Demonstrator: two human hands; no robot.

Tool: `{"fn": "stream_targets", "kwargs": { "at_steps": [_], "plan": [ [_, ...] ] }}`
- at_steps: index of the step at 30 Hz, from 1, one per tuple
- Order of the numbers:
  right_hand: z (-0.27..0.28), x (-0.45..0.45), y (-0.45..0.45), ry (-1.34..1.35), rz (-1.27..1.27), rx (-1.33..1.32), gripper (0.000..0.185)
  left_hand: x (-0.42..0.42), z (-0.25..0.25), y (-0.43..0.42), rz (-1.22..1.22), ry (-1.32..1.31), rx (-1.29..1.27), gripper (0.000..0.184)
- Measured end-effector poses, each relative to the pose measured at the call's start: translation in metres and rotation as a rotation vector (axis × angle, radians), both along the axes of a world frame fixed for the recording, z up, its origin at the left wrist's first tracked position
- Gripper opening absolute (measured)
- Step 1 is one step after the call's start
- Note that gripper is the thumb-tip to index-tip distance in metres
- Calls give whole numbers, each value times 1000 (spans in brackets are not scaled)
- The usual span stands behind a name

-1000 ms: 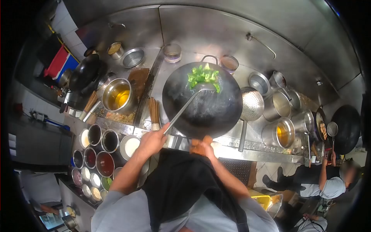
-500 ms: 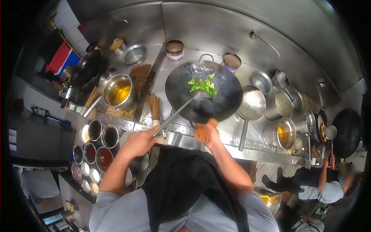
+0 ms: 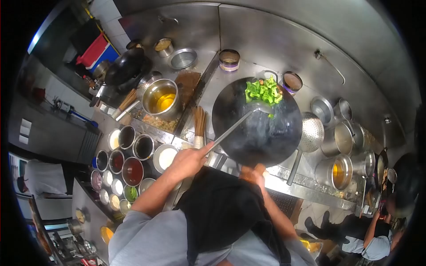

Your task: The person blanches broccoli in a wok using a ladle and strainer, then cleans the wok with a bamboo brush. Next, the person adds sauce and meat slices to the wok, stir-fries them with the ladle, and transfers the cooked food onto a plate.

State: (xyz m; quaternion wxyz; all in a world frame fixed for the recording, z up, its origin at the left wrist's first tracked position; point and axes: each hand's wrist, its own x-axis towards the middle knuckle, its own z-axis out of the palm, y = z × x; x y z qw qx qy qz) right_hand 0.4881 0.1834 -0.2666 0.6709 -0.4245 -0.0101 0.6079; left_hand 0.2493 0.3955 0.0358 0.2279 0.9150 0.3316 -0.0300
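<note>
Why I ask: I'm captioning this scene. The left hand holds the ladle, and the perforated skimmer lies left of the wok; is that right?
Wrong side: the head view shows the perforated skimmer right of the wok. The left hand does hold the ladle.

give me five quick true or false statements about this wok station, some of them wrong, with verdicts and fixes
1. The left hand holds the handle of the ladle. True.
2. In the picture, the perforated strainer lies to the right of the wok. True.
3. The green vegetables lie in the strainer. False: they lie in the wok.
4. The bundle of thin sticks stands right of the wok. False: it stands left of it.
5. The right hand is at the wok's near side. True.
</note>
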Motion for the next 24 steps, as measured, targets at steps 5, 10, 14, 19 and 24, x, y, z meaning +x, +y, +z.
{"fn": "stream_targets", "kwargs": {
  "at_steps": [5,10,14,19,24],
  "plan": [
    [130,34,89,115,-147,-40,40,-16,37,10,-38,122,-46,55],
    [101,62,121,183,-146,-31,38,-13,23,11,-16,148,-27,55],
    [89,72,133,203,-121,-31,38,-4,20,7,35,122,-37,56],
    [89,63,121,267,-144,17,38,-9,48,15,45,82,-105,57],
    [133,46,106,209,-167,-72,39,-7,63,28,-57,126,-161,54]
  ]
}}
